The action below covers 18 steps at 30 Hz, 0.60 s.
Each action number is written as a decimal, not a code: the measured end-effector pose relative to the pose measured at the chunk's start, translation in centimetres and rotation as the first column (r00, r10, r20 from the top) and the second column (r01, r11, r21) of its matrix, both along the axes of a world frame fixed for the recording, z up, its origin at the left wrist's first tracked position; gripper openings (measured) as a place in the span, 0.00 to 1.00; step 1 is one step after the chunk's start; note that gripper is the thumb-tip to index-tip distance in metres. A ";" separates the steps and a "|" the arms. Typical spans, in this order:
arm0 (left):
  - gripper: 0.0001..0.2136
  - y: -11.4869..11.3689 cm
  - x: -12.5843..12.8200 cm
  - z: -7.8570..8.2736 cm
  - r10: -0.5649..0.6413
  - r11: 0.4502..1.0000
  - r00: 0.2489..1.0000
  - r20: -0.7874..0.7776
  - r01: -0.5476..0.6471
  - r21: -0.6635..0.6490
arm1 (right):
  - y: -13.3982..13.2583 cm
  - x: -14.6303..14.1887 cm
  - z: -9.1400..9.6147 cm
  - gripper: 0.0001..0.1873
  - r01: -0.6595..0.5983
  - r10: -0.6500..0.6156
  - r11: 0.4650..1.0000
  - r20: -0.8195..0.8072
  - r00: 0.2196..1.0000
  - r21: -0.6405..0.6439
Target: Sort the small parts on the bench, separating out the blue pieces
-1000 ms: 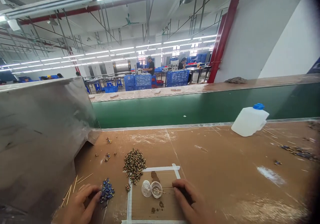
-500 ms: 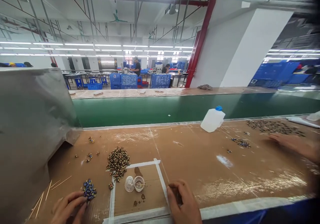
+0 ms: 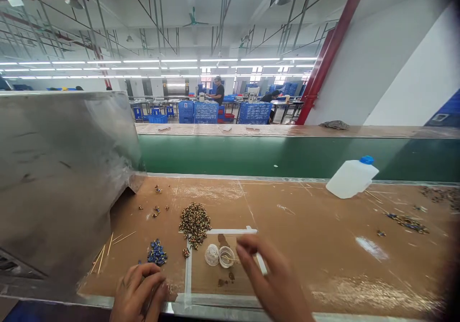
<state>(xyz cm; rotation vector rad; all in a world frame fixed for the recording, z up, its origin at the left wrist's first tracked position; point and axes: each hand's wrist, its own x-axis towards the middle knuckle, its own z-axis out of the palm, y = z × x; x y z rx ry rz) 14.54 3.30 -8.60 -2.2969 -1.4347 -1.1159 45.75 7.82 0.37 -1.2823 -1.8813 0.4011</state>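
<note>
My left hand [image 3: 139, 294] rests at the bench's front edge with its fingers curled in; nothing shows inside it. Just beyond it lies a small heap of blue parts [image 3: 157, 254]. My right hand [image 3: 273, 283] is lifted over the bench with fingers apart and empty, its fingertips beside two small clear cups [image 3: 219, 256]. The cups stand inside a square of white tape [image 3: 187, 274] on the brown bench top. A larger pile of brown and gold parts [image 3: 195, 221] sits at the square's far left corner.
A tall metal panel [image 3: 61, 178] walls off the left side. Thin wooden sticks [image 3: 108, 247] lie near it, with loose parts [image 3: 155, 210] further back. A white bottle with a blue cap [image 3: 352, 178] lies at the right by the green conveyor [image 3: 287, 156]. People work far behind.
My right hand has lifted off the bench and opened beside the cups. My left hand has pulled back from the blue parts to the front edge. The view swung back left; another person's hand left view.
</note>
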 end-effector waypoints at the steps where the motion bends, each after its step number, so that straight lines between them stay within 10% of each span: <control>1: 0.10 0.3 -0.2 0.8 0.047 0.997 0.999 -0.025 -0.049 -0.067 | 2.5 0.9 0.9 0.20 -0.026 0.026 1.000 0.022 0.999 -0.001; 3: 0.15 1.4 0.9 2.9 0.099 0.910 0.980 -0.174 -0.159 -0.382 | 7.5 1.5 2.0 0.28 -0.165 0.170 0.985 0.104 0.980 -0.054; 8: 0.32 7.4 5.7 7.3 0.119 0.801 0.966 -0.228 -0.229 -0.553 | 15.4 -1.4 1.2 0.71 -0.420 0.538 0.828 0.320 0.780 -0.371; 13: 0.49 12.9 5.5 10.0 0.119 0.731 0.969 -0.216 -0.233 -0.642 | 16.9 -3.6 0.1 0.84 -0.448 0.642 0.755 0.401 0.654 -0.478; 18: 0.42 13.7 4.3 11.0 0.075 0.655 0.985 -0.155 -0.166 -0.737 | 16.8 -4.7 0.7 0.91 -0.469 0.698 0.706 0.406 0.590 -0.530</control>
